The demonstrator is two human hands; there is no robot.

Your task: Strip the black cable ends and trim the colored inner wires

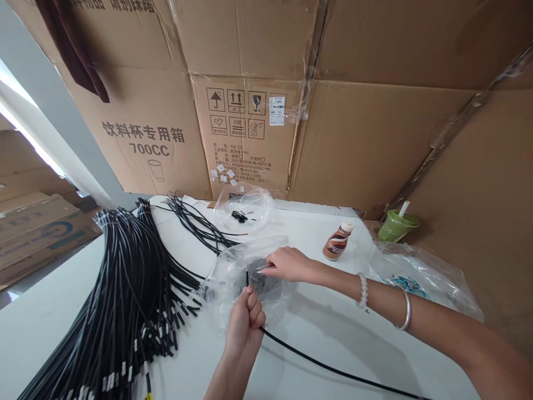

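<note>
My left hand (249, 314) is closed round a black cable (325, 364). The cable's short end sticks up above the fingers, and its long part runs off to the lower right. To the upper right of it, my right hand (287, 263) is closed on a small red-handled tool (270, 265) with a thin metal tip pointing left. Most of the tool is hidden by the fingers. Both hands are at an open clear plastic bag (225, 266) that holds a heap of small grey pieces (259, 282).
A large bundle of black cables (116, 278) covers the table's left side. Behind the hands lies another clear bag (262, 203) with small black parts. A brown bottle (337, 242), a green cup (397, 225) and a bag with blue parts (410, 285) stand right. Cardboard (250, 44) lines the back.
</note>
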